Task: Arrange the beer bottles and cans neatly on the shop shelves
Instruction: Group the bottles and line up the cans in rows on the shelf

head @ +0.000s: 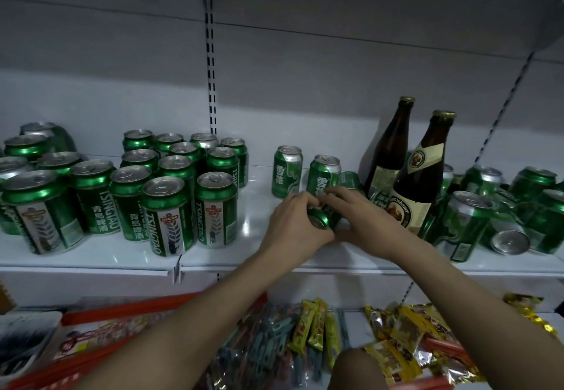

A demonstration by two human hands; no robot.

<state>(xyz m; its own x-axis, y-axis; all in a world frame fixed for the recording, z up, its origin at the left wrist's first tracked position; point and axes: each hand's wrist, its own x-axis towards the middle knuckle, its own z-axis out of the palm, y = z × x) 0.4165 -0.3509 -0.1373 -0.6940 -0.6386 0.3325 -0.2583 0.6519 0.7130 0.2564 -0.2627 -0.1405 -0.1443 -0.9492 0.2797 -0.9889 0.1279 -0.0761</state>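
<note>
Gripping a tipped can (320, 220), left hand (294, 221) and right hand (355, 217) curled fingers round it; best stood upright beside upright cans (287, 171), clear of bottles (419, 176).

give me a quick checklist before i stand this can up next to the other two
1. Hold on the tipped can: left hand and right hand both wrap it: ok.
2. Can upright: lying on its side, end toward camera: not ok.
3. Free shelf space left of the hands: ok.
4. Two standing cans behind as row guide, upright: ok.
5. Brown bottles close beside the right hand, knock risk: not ok.
6. Can dented or leaking: cannot tell.
</note>
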